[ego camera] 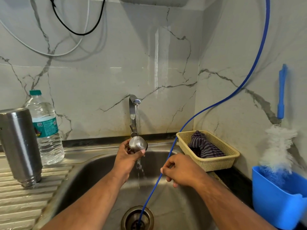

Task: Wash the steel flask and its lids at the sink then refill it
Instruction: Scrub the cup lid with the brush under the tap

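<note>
Steel dome-shaped flask lid (138,144) sits in the left hand (127,156), fingers curled round it, under water running from the chrome tap (133,112) over the stainless steel sink (98,173). Right hand (182,170) pinches a thin blue hose (155,185) that runs down into the drain (129,216). Brushed steel cylindrical flask (20,143) stands mouth-down on the ribbed drainboard (18,206), left of the basin, just beside a clear plastic water bottle (46,133). Beige mesh basket (214,165) holds a striped cloth (204,146). White-bristled blue brush (279,146) stands in a blue plastic holder (279,206).

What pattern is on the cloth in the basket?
The cloth in the basket has dark purple and grey stripes, seen in the head view.
</note>
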{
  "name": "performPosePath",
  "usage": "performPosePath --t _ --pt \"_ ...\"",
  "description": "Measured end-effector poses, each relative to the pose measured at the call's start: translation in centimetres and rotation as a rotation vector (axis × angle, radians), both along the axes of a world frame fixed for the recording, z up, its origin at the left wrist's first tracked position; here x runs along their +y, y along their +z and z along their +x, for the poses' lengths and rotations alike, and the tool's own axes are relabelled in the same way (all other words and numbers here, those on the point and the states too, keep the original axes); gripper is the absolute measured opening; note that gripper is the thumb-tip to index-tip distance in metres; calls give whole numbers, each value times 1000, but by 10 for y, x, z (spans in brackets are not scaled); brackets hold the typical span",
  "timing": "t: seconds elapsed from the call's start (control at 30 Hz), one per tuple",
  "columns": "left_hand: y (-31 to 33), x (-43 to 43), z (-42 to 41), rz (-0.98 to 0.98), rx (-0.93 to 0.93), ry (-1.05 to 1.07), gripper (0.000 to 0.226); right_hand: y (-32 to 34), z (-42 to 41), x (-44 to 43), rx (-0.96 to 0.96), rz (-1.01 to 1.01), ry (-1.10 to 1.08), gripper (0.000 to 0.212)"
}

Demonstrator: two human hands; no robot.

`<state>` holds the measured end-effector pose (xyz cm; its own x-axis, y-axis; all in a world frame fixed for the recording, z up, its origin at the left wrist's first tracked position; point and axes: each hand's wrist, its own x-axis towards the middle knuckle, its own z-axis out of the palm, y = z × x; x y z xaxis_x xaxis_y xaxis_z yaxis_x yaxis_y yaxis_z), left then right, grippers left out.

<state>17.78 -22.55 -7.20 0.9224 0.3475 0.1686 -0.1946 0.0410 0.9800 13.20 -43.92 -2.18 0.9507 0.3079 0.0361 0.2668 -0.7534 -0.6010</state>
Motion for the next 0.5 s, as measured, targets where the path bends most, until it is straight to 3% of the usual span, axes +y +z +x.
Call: performPosePath --t 0.33,0.43,0.5 --pt "0 6 -2 -134 78 24 49 -5 4 1 11 -15 9 18" --pt "6 6 -7 -55 254 -12 44 -7 5 0 25 -24 15 19" --pt "7 8 -15 116 371 -76 46 -9 5 0 37 -56 23 19"
